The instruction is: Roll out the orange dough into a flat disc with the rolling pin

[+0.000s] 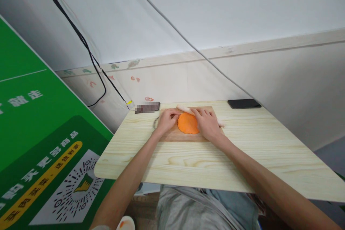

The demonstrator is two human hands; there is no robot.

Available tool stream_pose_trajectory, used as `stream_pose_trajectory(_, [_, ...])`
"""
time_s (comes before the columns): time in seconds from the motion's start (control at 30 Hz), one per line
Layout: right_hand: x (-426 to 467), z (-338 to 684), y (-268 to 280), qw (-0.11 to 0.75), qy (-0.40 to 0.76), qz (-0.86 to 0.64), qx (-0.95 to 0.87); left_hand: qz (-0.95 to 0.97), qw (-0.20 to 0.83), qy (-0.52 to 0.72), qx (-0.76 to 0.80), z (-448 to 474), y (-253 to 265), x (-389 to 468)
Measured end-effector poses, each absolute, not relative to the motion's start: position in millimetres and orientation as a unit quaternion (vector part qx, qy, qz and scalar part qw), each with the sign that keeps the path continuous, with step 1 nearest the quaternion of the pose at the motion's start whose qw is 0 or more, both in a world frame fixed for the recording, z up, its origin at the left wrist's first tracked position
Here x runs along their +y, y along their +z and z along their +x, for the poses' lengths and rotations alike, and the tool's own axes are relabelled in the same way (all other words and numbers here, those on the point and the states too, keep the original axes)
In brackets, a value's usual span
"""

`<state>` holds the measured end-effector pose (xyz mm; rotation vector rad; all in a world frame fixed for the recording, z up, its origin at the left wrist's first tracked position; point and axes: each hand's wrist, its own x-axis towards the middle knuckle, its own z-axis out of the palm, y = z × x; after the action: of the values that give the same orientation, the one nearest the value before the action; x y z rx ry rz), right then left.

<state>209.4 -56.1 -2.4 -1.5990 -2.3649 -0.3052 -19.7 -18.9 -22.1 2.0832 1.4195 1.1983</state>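
Note:
A flat, round sheet of orange dough (188, 123) with an uneven edge lies on a wooden board (185, 138). My left hand (167, 120) is closed at the dough's left edge, its thumb and fingertips pinched together there. A pale wooden rolling pin (185, 109) lies slantwise across the far side of the dough. My right hand (207, 122) rests over the rolling pin with its fingers bent round it, covering the pin's middle and the dough's right edge. The pin's right end shows beyond that hand.
The board lies on a light wood-grain table (183, 161) against a white wall. A black phone (244, 104) lies at the back right, and a dark, partly blurred object (147, 107) at the back left. Cables (81, 37) hang along the wall. A green sign (35, 115) stands left.

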Motion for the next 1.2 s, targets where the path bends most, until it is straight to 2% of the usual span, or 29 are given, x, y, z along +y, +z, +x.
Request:
stream_pose_trajectory(0.57, [-57.1, 207.9, -2.2, 0.147, -0.104, -0.553, -0.813, 0.804, 0.085, 0.361, 0.464, -22.9, -27.8, -30.6])
stream_pose_trajectory(0.77, [-56.9, 207.8, -2.2, 0.141, -0.107, -0.554, -0.814, 0.815, 0.098, 0.367, 0.437, -26.2, -33.2, -33.3])
stream_pose_trajectory(0.97, [-58.5, 208.0, 0.2, 0.137, -0.108, -0.552, -0.815, 0.755, 0.131, 0.411, 0.493, -23.2, -33.1, -27.4])
stream_pose_trajectory(1.2, [-57.3, 207.8, -0.9, 0.134, -0.106, -0.554, -0.815, 0.76, 0.143, 0.414, 0.479, -24.1, -31.8, -27.7])
